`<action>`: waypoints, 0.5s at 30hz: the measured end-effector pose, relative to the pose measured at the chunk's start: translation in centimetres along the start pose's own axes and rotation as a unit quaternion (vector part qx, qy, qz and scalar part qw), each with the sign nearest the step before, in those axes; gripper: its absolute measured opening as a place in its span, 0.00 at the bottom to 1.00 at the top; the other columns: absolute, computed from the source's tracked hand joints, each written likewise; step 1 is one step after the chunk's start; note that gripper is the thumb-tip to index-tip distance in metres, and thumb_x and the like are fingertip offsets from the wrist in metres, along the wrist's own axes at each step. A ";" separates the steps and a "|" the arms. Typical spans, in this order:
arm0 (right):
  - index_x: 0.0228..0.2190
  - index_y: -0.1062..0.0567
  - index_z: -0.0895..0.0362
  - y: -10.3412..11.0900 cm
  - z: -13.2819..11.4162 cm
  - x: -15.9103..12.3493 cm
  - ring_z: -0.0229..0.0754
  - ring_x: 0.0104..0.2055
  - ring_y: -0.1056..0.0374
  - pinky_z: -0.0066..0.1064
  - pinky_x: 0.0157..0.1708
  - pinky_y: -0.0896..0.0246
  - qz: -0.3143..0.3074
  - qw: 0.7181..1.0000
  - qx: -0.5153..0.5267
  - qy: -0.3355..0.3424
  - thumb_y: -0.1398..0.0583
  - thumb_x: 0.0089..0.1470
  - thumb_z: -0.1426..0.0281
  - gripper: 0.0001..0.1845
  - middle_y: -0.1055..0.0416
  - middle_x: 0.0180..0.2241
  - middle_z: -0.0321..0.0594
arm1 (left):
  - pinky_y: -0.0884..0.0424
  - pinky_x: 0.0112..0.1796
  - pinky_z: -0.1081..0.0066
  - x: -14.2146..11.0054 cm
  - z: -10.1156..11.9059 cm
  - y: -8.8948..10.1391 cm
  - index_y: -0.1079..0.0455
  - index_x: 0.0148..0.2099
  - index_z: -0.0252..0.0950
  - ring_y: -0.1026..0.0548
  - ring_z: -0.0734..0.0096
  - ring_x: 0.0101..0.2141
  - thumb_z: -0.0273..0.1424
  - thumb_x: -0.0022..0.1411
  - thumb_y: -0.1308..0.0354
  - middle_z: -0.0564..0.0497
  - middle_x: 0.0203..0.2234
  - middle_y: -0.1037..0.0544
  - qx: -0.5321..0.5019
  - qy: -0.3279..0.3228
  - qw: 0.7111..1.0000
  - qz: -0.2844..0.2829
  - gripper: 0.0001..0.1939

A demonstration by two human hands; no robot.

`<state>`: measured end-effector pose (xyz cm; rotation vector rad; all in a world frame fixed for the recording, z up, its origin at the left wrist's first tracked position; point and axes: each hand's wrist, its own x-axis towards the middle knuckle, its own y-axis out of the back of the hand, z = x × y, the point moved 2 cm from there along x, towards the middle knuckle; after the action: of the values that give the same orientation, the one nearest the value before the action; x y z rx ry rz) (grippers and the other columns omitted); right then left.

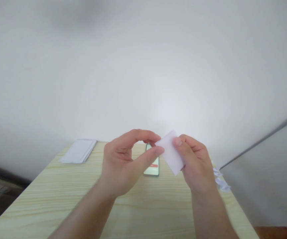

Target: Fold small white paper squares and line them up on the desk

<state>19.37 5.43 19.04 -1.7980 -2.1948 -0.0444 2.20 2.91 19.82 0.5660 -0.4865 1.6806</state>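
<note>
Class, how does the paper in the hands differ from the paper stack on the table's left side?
The held paper is tilted in the right hand, above the table; the paper stack lies flat on it. The held paper is smaller; the paper stack's sheets are larger. Both are white.

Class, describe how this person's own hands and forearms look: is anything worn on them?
The left hand and right hand are bare, with no gloves and no rings showing. The visible forearms are bare too: no sleeves, watch or bracelet, and no clear markings.
</note>
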 end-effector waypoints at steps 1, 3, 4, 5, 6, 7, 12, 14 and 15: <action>0.21 0.31 0.55 0.0 0.1 0.0 0.32 0.18 0.46 0.27 0.16 0.55 0.002 1.000 0.000 0.003 0.34 0.57 0.53 0.23 0.38 0.16 0.30 | 0.24 0.29 0.70 0.0 0.0 0.0 0.19 0.40 0.43 0.22 0.65 0.34 0.30 0.56 0.29 0.50 0.33 0.19 -0.001 0.001 1.000 -0.002 0.09; 0.21 0.31 0.55 0.0 0.2 0.1 0.32 0.17 0.46 0.27 0.16 0.55 0.001 1.000 -0.002 0.005 0.34 0.57 0.53 0.23 0.38 0.16 0.30 | 0.23 0.30 0.69 0.0 -0.1 0.0 0.19 0.41 0.44 0.22 0.64 0.35 0.31 0.55 0.28 0.49 0.33 0.19 -0.008 0.004 1.000 -0.003 0.10; 0.21 0.31 0.55 0.0 0.2 0.1 0.32 0.17 0.46 0.27 0.16 0.55 0.001 1.000 -0.003 0.007 0.35 0.57 0.53 0.23 0.38 0.16 0.30 | 0.23 0.31 0.67 0.1 -0.1 0.0 0.19 0.41 0.44 0.22 0.63 0.36 0.31 0.54 0.28 0.49 0.34 0.19 -0.014 0.005 1.000 -0.002 0.11; 0.21 0.31 0.55 0.0 0.2 0.1 0.32 0.17 0.45 0.27 0.16 0.55 0.003 1.000 -0.004 0.011 0.35 0.57 0.53 0.23 0.38 0.16 0.30 | 0.22 0.33 0.66 0.1 -0.1 0.0 0.19 0.42 0.44 0.22 0.62 0.37 0.31 0.53 0.27 0.49 0.34 0.19 -0.019 0.006 1.000 0.001 0.12; 0.21 0.32 0.55 0.0 0.2 0.1 0.32 0.17 0.46 0.27 0.16 0.55 0.007 1.000 -0.006 0.014 0.35 0.57 0.53 0.23 0.38 0.16 0.30 | 0.21 0.34 0.65 0.1 -0.1 0.0 0.19 0.42 0.44 0.22 0.61 0.37 0.32 0.52 0.27 0.48 0.34 0.19 -0.023 0.007 1.000 0.004 0.12; 0.21 0.32 0.55 0.0 0.2 0.1 0.32 0.17 0.46 0.27 0.16 0.55 0.010 1.000 -0.007 0.017 0.34 0.57 0.53 0.24 0.38 0.15 0.30 | 0.21 0.35 0.64 0.2 -0.1 0.0 0.19 0.41 0.43 0.22 0.61 0.37 0.32 0.52 0.27 0.48 0.34 0.19 -0.026 0.010 1.000 0.005 0.12; 0.20 0.32 0.55 0.0 0.2 0.1 0.32 0.17 0.47 0.27 0.16 0.56 0.015 1.000 -0.005 0.018 0.34 0.57 0.54 0.24 0.39 0.15 0.30 | 0.24 0.28 0.70 0.2 0.0 -0.1 0.20 0.38 0.41 0.24 0.67 0.32 0.30 0.57 0.30 0.50 0.31 0.20 -0.040 0.019 0.999 -0.024 0.05; 0.20 0.32 0.55 -0.1 0.2 0.1 0.32 0.17 0.46 0.27 0.16 0.56 0.014 1.000 -0.006 0.019 0.34 0.57 0.54 0.23 0.39 0.15 0.30 | 0.25 0.27 0.72 0.1 0.1 -0.1 0.20 0.38 0.41 0.25 0.69 0.31 0.30 0.58 0.31 0.50 0.31 0.20 -0.037 0.013 0.999 -0.027 0.04; 0.20 0.32 0.55 -0.1 0.2 0.0 0.32 0.17 0.46 0.27 0.16 0.56 0.014 1.000 -0.007 0.020 0.34 0.58 0.55 0.23 0.39 0.15 0.30 | 0.25 0.27 0.72 0.1 0.1 -0.1 0.20 0.38 0.41 0.25 0.69 0.31 0.30 0.58 0.31 0.50 0.31 0.20 -0.033 0.012 0.999 -0.026 0.05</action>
<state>19.27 5.51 18.88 -1.8186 -2.1463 -0.0890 2.31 2.98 19.97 0.5056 -0.5055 1.6142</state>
